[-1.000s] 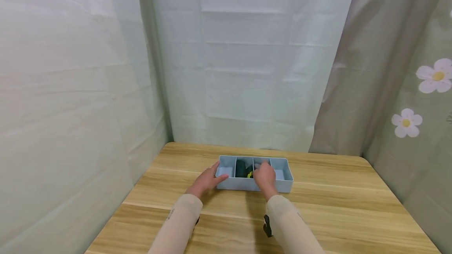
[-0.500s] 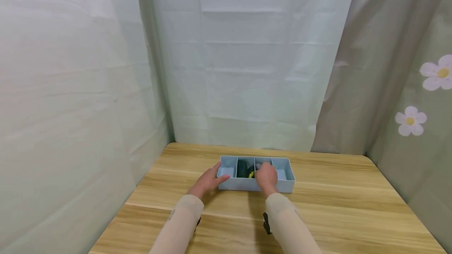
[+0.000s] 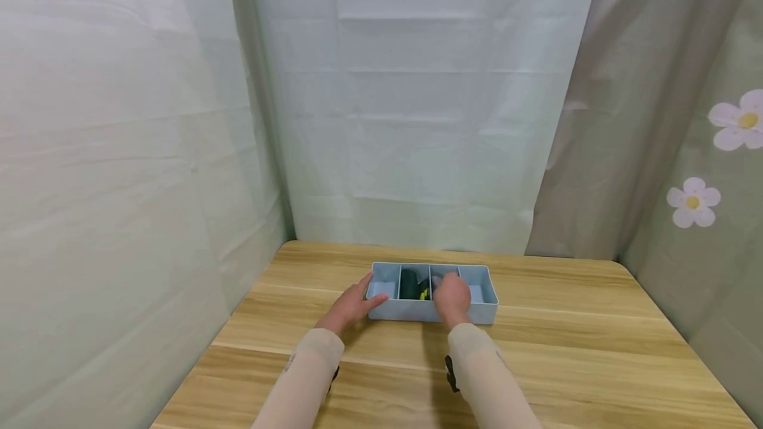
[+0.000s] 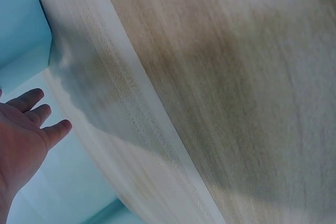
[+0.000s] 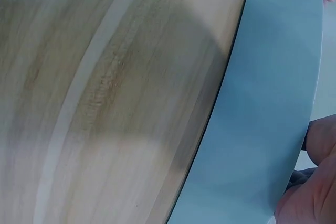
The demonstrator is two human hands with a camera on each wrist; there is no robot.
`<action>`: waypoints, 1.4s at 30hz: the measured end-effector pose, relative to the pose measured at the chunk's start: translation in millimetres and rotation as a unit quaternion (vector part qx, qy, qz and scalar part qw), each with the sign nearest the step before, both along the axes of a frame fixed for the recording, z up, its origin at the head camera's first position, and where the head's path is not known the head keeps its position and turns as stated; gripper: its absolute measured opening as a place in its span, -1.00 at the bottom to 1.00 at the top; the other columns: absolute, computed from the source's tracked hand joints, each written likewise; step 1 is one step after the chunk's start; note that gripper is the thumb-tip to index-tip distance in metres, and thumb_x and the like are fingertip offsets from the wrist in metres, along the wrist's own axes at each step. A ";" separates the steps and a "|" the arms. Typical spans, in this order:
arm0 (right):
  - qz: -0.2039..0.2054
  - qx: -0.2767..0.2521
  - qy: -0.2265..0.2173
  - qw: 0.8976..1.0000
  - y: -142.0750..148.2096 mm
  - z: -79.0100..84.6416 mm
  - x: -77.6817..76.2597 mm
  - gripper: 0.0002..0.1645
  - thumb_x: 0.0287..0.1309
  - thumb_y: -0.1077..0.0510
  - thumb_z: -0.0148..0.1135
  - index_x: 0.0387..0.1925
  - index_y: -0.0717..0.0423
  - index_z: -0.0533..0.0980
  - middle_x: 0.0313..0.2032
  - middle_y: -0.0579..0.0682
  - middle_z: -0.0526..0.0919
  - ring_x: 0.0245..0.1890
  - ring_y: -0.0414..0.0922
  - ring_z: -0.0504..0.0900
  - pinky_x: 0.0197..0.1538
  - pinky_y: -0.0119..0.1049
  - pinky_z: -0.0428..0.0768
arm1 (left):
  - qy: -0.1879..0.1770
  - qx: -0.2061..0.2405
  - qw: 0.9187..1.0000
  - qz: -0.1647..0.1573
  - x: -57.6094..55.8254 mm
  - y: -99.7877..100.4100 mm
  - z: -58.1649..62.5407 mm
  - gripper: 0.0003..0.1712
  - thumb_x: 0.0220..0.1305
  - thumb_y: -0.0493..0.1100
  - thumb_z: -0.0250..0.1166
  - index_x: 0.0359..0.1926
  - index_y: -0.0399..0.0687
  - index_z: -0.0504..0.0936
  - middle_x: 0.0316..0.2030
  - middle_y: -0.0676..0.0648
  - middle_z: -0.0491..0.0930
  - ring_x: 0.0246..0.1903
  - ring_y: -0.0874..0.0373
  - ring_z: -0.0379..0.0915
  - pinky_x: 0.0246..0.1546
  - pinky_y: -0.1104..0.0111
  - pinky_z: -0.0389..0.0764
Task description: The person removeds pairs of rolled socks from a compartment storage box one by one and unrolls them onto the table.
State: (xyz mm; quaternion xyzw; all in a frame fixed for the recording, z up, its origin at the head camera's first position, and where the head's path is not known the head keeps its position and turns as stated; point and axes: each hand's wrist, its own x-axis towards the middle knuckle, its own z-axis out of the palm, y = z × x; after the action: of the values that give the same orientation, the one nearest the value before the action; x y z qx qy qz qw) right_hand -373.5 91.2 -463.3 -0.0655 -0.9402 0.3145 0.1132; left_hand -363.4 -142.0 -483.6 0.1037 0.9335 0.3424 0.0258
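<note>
Left hand [image 3: 350,306] spread at box [image 3: 405,311] end; right hand [image 3: 452,296], curled, seems to pinch grey item [image 3: 437,281], mostly hidden.

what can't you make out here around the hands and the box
Head view: the full shape of the grey item, partly hidden by the right hand.
Head view: what the yellow patch is, too small.
Left wrist view: part of the left hand, cut off by the left edge.
Right wrist view: part of the right hand, cut off by the right edge.
</note>
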 end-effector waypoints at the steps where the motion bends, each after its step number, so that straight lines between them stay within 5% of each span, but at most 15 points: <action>1: 0.000 -0.006 -0.002 1.000 1.5 -0.2 -0.5 -0.74 0.32 0.24 0.16 -0.47 0.32 0.57 -0.51 0.16 0.61 -0.45 0.08 0.62 -0.42 -0.05 0.59 | 0.001 0.001 1.000 -0.001 0.4 0.2 0.4 -0.10 0.41 0.19 0.18 0.55 -0.13 0.05 0.42 -0.33 0.21 0.40 -0.33 0.06 0.35 -0.14 0.16; 6: -0.002 -0.051 -0.016 0.999 5.4 1.2 0.9 -0.64 0.36 0.11 0.20 -0.53 0.22 0.52 -0.61 0.03 0.44 -0.56 -0.04 0.44 -0.51 -0.21 0.42 | 0.001 0.005 1.000 -0.005 1.0 0.9 1.2 -0.08 0.40 0.21 0.18 0.55 -0.13 0.06 0.41 -0.34 0.21 0.40 -0.34 0.06 0.34 -0.15 0.16; 11: -0.011 -0.080 0.003 0.997 6.6 2.3 1.5 -0.72 0.27 0.18 0.26 -0.53 0.22 0.50 -0.60 0.05 0.45 -0.54 -0.04 0.43 -0.48 -0.20 0.42 | -0.001 0.004 1.000 -0.002 -0.7 -0.7 -0.3 -0.09 0.41 0.20 0.17 0.55 -0.12 0.05 0.42 -0.32 0.21 0.40 -0.32 0.08 0.34 -0.15 0.17; 14: -0.021 -0.093 0.014 0.995 8.3 3.6 2.7 -0.85 0.15 0.25 0.35 -0.35 0.31 0.60 -0.45 0.14 0.61 -0.43 0.02 0.54 -0.33 -0.10 0.58 | -0.004 0.001 1.000 0.003 -0.9 -1.1 0.5 -0.09 0.40 0.21 0.18 0.55 -0.11 0.06 0.43 -0.31 0.21 0.40 -0.30 0.09 0.34 -0.13 0.17; 19: -0.035 -0.135 0.017 0.990 11.4 8.2 7.3 -0.52 0.08 0.30 0.38 0.07 0.41 0.56 -0.07 0.32 0.66 -0.09 0.17 0.63 -0.04 0.05 0.62 | -0.009 -0.003 1.000 -0.001 -0.3 -0.9 7.4 -0.08 0.39 0.21 0.20 0.54 -0.14 0.09 0.42 -0.34 0.21 0.41 -0.32 0.05 0.35 -0.15 0.15; 30: -0.060 -0.212 0.023 0.975 14.2 23.3 13.2 -0.35 0.16 0.27 0.37 0.27 0.39 0.42 0.00 0.31 0.65 0.00 0.17 0.65 -0.11 -0.03 0.66 | -0.005 -0.023 0.999 -0.025 -3.7 -1.5 17.5 -0.10 0.41 0.15 0.19 0.50 -0.31 0.10 0.40 -0.37 0.21 0.40 -0.29 0.09 0.37 -0.07 0.17; 38: -0.064 -0.247 0.033 0.966 13.5 33.3 15.9 -0.33 0.18 0.24 0.37 0.30 0.34 0.40 0.05 0.31 0.63 0.05 0.18 0.62 0.00 0.00 0.62 | 0.071 -0.032 0.997 -0.029 -3.1 5.6 29.1 -0.17 0.41 0.13 0.18 0.42 -0.42 0.23 0.36 -0.40 0.27 0.36 -0.31 0.16 0.34 -0.09 0.20; 42: -0.071 -0.254 0.035 0.964 13.0 37.8 17.1 -0.31 0.19 0.22 0.37 0.32 0.31 0.39 0.04 0.29 0.64 0.02 0.17 0.63 -0.02 0.00 0.62 | 0.076 -0.007 0.997 -0.029 0.7 19.0 39.1 -0.19 0.41 0.17 0.17 0.41 -0.34 0.28 0.36 -0.35 0.29 0.35 -0.29 0.17 0.33 -0.11 0.22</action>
State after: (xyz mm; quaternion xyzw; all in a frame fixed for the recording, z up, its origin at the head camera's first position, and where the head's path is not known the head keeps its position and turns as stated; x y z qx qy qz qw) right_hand -356.4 104.1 -425.5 -0.1475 -0.8176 0.5366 0.1477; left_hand -362.7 -123.0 -444.5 0.1560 0.9318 0.3258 -0.0345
